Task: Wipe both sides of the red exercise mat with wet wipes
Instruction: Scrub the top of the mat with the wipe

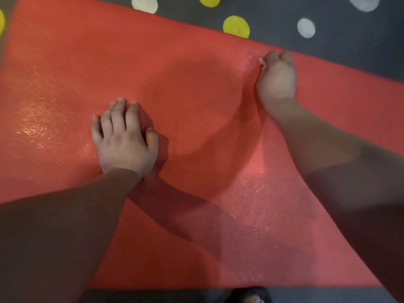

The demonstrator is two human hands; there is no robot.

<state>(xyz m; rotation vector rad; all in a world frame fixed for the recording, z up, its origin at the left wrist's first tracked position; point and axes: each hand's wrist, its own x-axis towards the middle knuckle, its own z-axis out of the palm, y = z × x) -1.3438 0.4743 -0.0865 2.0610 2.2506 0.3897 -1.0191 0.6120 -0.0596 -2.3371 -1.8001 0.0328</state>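
Head view: the red exercise mat (pixel 175 62) lies flat across a dark grey floor (pixel 341 47) marked with yellow dots (pixel 236 26) and white dots (pixel 306 28). My left hand (pixel 124 141) rests palm down near the mat's middle, fingers spread and slightly bent, holding nothing. My right hand (pixel 276 77) reaches to the mat's far edge, fingers curled round a wet wipe (pixel 261 62); only a small white scrap shows beside my thumb. Wet sheen glistens on the mat left of my left hand and between my forearms. My toe (pixel 252 298) shows just off the near edge.
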